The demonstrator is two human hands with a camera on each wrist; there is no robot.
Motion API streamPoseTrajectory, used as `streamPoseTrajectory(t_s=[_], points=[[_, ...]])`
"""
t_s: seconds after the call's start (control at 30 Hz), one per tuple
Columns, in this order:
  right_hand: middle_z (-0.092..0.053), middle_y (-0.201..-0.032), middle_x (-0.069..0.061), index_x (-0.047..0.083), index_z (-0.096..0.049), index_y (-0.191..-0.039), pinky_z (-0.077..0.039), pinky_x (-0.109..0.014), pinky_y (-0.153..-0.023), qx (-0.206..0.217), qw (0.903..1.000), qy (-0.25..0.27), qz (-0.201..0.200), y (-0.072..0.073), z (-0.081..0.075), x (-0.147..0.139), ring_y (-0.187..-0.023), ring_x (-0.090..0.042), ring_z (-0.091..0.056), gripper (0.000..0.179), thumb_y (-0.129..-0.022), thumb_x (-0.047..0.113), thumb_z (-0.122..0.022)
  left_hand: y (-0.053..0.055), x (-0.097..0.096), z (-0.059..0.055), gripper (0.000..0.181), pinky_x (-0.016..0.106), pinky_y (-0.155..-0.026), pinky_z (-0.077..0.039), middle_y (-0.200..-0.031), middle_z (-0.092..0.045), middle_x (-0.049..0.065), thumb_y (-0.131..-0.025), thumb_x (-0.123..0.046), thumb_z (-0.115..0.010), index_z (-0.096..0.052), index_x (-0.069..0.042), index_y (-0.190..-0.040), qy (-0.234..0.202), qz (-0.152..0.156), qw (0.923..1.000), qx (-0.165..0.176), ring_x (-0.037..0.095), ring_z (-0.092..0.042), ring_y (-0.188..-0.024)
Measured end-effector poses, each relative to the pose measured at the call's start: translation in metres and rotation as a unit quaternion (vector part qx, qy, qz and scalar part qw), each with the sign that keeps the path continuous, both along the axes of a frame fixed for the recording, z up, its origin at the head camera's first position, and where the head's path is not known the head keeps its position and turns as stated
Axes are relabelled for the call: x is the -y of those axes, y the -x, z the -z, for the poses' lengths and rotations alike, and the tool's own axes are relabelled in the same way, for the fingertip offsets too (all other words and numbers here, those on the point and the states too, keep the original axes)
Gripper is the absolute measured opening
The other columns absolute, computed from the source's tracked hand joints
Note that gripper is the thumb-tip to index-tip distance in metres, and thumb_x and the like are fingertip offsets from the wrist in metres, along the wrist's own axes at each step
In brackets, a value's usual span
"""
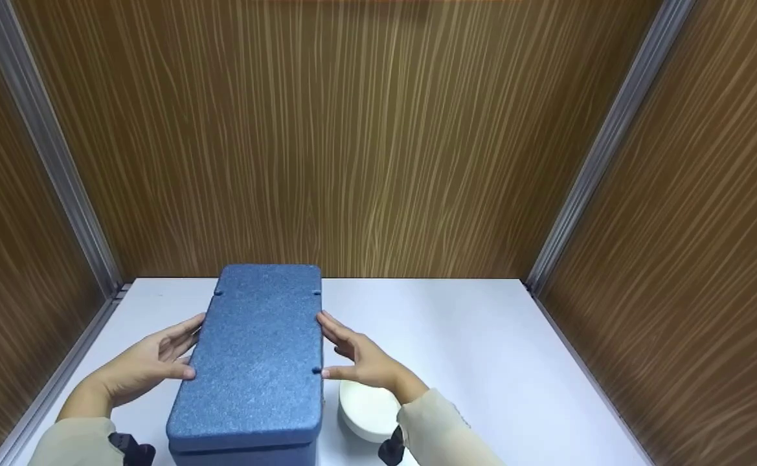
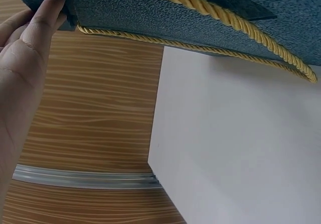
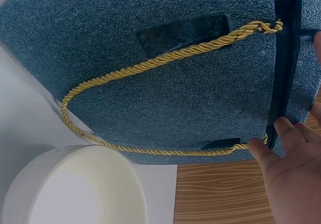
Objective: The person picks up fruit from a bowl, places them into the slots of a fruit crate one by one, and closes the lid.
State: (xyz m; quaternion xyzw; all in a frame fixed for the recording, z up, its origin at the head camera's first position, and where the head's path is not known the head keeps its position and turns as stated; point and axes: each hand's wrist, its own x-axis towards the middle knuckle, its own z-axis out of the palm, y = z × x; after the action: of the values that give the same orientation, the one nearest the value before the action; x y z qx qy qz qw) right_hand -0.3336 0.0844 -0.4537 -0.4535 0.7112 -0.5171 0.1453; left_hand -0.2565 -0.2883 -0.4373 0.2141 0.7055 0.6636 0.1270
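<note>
A long blue foam box [image 1: 245, 457] with a matching flat lid [image 1: 255, 362] stands on the white table. My left hand [image 1: 138, 366] touches the lid's left edge with thumb and fingertips spread apart. On the opposite edge, the fairly straight fingers and thumb of my right hand [image 1: 368, 361] press against the side. In the right wrist view, those fingertips meet the dark seam [image 3: 283, 78] between lid and box. A twisted golden rope [image 3: 165, 58] loops along that side, and another golden rope [image 2: 220, 15] hangs on the left side. What the box holds is hidden.
A round white bowl [image 1: 370, 411] sits close to the box's right side, below my right wrist. The white table [image 1: 469, 362] extends to the right. Wood-patterned panels [image 1: 378, 142] with metal corner rails [image 1: 605, 149] enclose the back and sides.
</note>
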Motion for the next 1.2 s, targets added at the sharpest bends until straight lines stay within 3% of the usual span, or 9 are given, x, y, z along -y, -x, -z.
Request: streamPoseTrajectory(t_s=[0.17,0.53,0.9,1.07,1.2], points=[[-0.005,-0.159,-0.008,0.008,-0.013,-0.153,-0.025,-0.034,-0.111,-0.002,1.0,0.0,-0.006,0.0,-0.001,0.003,-0.141,-0.019,-0.021,0.086,-0.087,0.006,-0.069,-0.001,0.0,-0.001,0.096,0.014,-0.102,-0.025,-0.154,0.009,0.026,-0.085,-0.003,-0.07,0.002,0.009,-0.148,0.008,-0.009,0.9999,0.0,0.033,0.004,-0.139],[-0.006,-0.159,-0.003,0.012,-0.014,-0.153,-0.025,-0.032,-0.111,-0.004,1.0,0.002,-0.004,0.0,0.0,0.001,-0.141,-0.014,-0.021,0.086,-0.087,0.006,-0.069,-0.002,-0.001,-0.002,0.095,0.013,-0.102,-0.026,-0.154,0.01,0.026,-0.086,-0.004,-0.069,0.003,0.009,-0.148,0.004,-0.011,0.9999,-0.004,0.036,0.006,-0.138],[-0.011,-0.158,-0.007,0.007,-0.01,-0.153,-0.023,-0.043,-0.112,0.013,0.9995,0.027,-0.012,0.002,-0.003,-0.003,-0.141,-0.018,-0.022,0.091,-0.086,0.011,-0.072,-0.002,-0.001,-0.007,0.091,0.012,-0.099,-0.028,-0.153,0.007,0.029,-0.088,-0.005,-0.066,0.001,0.012,-0.146,0.01,-0.019,0.9995,-0.021,0.039,0.006,-0.138],[-0.012,-0.157,-0.014,0.002,-0.012,-0.152,-0.025,-0.041,-0.111,0.003,0.9995,0.031,0.009,0.005,-0.011,-0.005,-0.141,-0.031,-0.021,0.082,-0.092,0.02,-0.065,-0.003,0.0,-0.013,0.076,0.013,-0.1,-0.028,-0.154,0.0,0.028,-0.094,-0.006,-0.057,-0.005,0.012,-0.147,0.05,-0.062,0.996,-0.04,0.04,0.001,-0.139],[-0.015,-0.155,-0.02,-0.003,-0.016,-0.15,-0.023,-0.048,-0.111,-0.014,0.9974,0.029,0.064,-0.001,-0.028,-0.002,-0.139,-0.037,-0.022,0.071,-0.097,0.022,-0.056,-0.001,-0.002,-0.02,0.067,0.038,-0.112,-0.022,-0.153,-0.012,0.027,-0.098,-0.019,-0.053,-0.017,0.007,-0.148,0.119,-0.137,0.981,-0.068,0.043,-0.009,-0.14]])
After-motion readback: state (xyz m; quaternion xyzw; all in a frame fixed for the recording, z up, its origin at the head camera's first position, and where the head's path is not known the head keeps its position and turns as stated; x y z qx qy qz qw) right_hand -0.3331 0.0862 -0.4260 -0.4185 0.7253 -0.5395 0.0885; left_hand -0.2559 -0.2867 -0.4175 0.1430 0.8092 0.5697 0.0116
